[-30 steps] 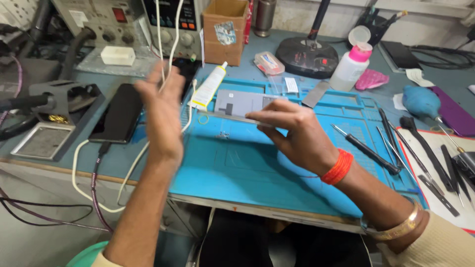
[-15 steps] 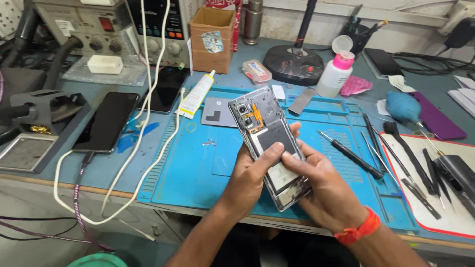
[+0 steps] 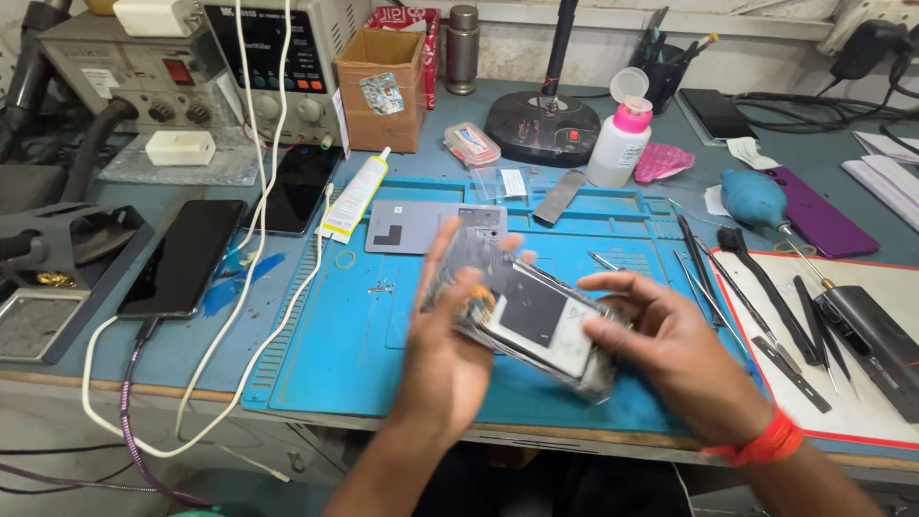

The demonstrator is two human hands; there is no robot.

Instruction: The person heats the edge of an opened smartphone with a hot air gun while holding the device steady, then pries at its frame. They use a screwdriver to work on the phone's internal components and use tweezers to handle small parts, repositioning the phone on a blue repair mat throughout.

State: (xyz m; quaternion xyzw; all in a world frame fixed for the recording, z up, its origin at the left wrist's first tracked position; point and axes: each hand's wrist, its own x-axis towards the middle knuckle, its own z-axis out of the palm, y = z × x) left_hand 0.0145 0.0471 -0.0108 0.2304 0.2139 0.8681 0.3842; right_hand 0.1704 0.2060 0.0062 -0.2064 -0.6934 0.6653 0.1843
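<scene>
Nearest, the left hand (image 3: 450, 354) and right hand (image 3: 684, 359) hold an opened phone (image 3: 531, 316) between them above the blue mat (image 3: 335, 354), fingers curled around its ends, gripping it. Beyond lies a grey back cover (image 3: 412, 227) on the mat, a glue tube (image 3: 354, 196) beside it. Farther back on the surface (image 3: 785, 153) stand a pink-capped bottle (image 3: 620, 142) and a cardboard box (image 3: 380, 86).

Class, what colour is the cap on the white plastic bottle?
Pink cap, clearest in the head view.

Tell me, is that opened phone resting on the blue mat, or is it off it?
Apart. The head view shows the opened phone held by both the left hand and right hand, lifted above the blue mat.
</scene>
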